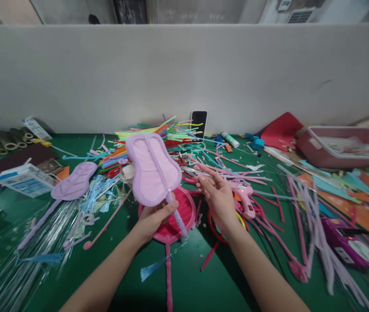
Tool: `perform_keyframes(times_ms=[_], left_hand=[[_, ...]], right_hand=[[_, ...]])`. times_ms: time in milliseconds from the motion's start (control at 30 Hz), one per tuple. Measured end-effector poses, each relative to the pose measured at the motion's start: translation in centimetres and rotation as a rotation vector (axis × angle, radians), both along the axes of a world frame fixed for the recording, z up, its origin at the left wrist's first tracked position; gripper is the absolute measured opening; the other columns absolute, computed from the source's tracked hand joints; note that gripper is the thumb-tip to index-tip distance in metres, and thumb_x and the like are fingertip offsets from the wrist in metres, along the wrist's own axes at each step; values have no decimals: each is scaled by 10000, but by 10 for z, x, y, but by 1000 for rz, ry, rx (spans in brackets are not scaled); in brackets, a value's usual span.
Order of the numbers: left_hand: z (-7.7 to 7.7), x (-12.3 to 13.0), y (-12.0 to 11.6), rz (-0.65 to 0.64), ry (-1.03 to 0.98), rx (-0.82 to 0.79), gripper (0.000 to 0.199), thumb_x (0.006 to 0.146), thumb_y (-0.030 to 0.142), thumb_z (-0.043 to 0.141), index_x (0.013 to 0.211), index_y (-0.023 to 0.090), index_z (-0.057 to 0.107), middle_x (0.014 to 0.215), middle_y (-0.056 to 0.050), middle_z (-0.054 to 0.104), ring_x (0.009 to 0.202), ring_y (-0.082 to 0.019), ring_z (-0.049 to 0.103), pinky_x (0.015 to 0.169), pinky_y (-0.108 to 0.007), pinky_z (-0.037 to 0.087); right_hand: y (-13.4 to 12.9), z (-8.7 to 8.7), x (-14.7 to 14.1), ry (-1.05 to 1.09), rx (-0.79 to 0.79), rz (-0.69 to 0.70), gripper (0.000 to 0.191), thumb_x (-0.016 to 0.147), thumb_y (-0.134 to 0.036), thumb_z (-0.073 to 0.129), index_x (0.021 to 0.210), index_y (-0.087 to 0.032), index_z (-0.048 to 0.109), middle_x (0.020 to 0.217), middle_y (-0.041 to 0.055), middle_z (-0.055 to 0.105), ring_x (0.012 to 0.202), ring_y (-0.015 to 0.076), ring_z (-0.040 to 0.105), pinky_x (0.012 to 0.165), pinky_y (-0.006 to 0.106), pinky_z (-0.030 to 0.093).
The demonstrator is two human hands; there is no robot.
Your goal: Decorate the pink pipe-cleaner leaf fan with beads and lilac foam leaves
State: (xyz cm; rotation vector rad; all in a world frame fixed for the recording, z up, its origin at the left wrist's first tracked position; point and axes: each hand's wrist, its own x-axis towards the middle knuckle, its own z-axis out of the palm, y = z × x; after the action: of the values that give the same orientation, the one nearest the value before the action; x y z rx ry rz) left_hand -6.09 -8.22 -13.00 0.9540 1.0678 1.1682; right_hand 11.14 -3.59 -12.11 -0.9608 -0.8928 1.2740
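Note:
My left hand [156, 216] is closed round the handle of a lilac hand fan [153, 167], which is held up and tilted above the table. The fan has a fuzzy rim and a rib down its middle. A light blue tassel [154, 269] hangs below the handle. To the right of the fan, my right hand [217, 193] has its thumb and fingers drawn together; whatever is between the fingertips is too small to make out. Beneath the lilac fan lies a red and pink round fan [184, 216], partly covered. Just right of my right hand rests a pink glue gun [245, 199].
Coloured pipe cleaners [119, 151] are heaped at the back before a phone [199, 123]. A second lilac fan [75, 182] and a carton [26, 180] lie left. On the right are a plastic bin [327, 151], a purple device [350, 245] and lilac strips [324, 242].

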Motion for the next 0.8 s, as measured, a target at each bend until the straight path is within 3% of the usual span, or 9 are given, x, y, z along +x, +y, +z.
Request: perform_keyframes(times_ms=[100,167,267,367,567,800], left_hand=[[1,-3,1,-133,-22,-26,386,706,521,751,706,190,551,517,81,339,438,-61,244,433,-235,176],[3,-4,0,-184,-17,-32,383,694,506,765,709,185,557,554,67,378,465,-65,264,448,-238,179],[7,-6,-2,-293,3,-44,383,655,484,799,695,170,583,609,34,447,523,-84,333,484,-244,223],[11,-7,-5,-439,13,-50,389,648,492,798,675,164,590,624,15,477,567,-106,386,523,-255,260],[16,-9,-7,-656,4,-25,427,668,526,763,656,162,541,595,30,444,581,-106,356,544,-269,244],[18,-7,-8,-718,21,-19,419,699,534,744,687,165,546,623,33,458,617,-114,377,599,-283,280]], right_hand=[[1,13,6,-52,45,-82,306,703,-367,794,941,-201,697,886,53,746,758,166,683,714,311,556],[3,27,8,-126,117,-65,230,737,-370,773,890,-212,708,881,52,744,799,184,687,731,329,557],[11,50,11,-306,309,10,133,772,-345,748,849,-237,736,960,49,717,943,209,664,801,354,541],[24,64,15,-511,485,-52,103,789,-331,738,846,-249,761,1057,60,665,1064,228,606,918,410,491],[34,60,24,-513,480,-74,130,814,-348,716,890,-261,774,1057,66,665,1073,227,601,841,372,509],[25,58,24,-512,534,-57,116,827,-290,709,920,-295,777,1063,29,709,1051,192,631,918,354,494]])
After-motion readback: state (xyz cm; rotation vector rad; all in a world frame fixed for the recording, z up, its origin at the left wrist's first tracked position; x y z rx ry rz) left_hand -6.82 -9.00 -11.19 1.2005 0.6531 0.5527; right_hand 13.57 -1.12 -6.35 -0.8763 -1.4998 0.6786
